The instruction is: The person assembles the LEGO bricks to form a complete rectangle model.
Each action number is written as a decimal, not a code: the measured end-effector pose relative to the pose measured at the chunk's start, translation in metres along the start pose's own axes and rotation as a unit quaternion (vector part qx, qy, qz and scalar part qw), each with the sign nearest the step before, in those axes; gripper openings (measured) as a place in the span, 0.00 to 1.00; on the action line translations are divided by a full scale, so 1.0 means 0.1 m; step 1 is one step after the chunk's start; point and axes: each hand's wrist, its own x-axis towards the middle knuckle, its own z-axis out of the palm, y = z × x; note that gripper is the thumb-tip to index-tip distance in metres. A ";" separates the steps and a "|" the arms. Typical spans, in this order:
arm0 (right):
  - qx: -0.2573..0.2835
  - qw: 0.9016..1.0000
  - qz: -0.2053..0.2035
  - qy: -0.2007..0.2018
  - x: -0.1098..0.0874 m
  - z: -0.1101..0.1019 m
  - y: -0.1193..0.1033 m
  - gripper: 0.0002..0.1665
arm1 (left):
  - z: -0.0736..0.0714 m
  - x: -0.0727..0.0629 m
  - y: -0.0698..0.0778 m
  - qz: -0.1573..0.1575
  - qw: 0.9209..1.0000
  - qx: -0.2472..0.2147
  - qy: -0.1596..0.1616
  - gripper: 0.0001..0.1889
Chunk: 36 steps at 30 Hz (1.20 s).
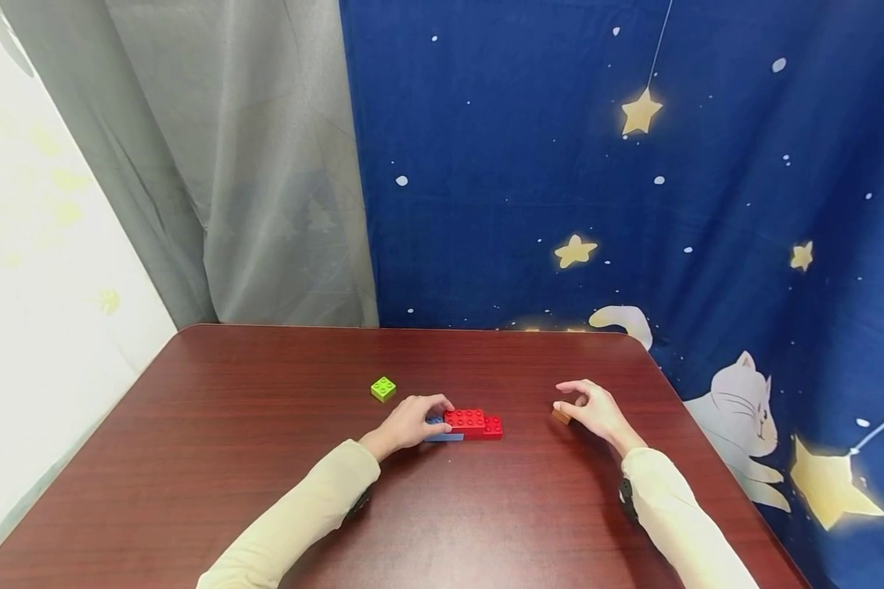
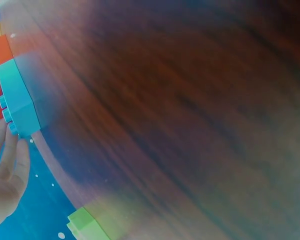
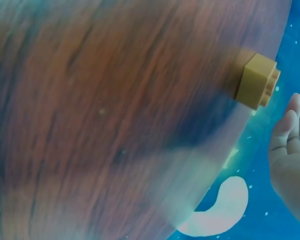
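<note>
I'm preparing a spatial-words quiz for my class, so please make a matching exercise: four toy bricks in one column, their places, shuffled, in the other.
Bricks
1. Lime-green square plastic brick
2. Upper red rectangular plastic brick
3. Blue plastic brick
4. Small orange-brown plastic brick

Places
A. Nearest the right hand
B. Bottom layer of the stack, at its left end in the head view
C. On the table, beyond the left hand
D. Top of the stack

Pairs: 1-C; 2-D; 3-B; 4-A
</note>
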 end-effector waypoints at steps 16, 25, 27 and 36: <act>-0.012 0.998 0.030 -0.050 -0.03 0.00 0.09 0.28 | -0.01 0.00 0.00 0.004 1.000 -0.005 -0.003 0.13; -0.023 0.997 0.021 -0.064 -0.04 0.01 0.09 0.30 | -0.01 0.00 0.00 0.007 1.000 -0.009 -0.002 0.13; -0.028 0.997 0.024 -0.066 -0.04 0.02 0.11 0.30 | -0.01 -0.01 0.00 0.007 1.000 -0.009 -0.002 0.13; -0.023 0.996 0.037 -0.077 -0.05 0.03 0.14 0.28 | -0.01 -0.02 0.00 0.006 1.000 -0.014 0.000 0.14</act>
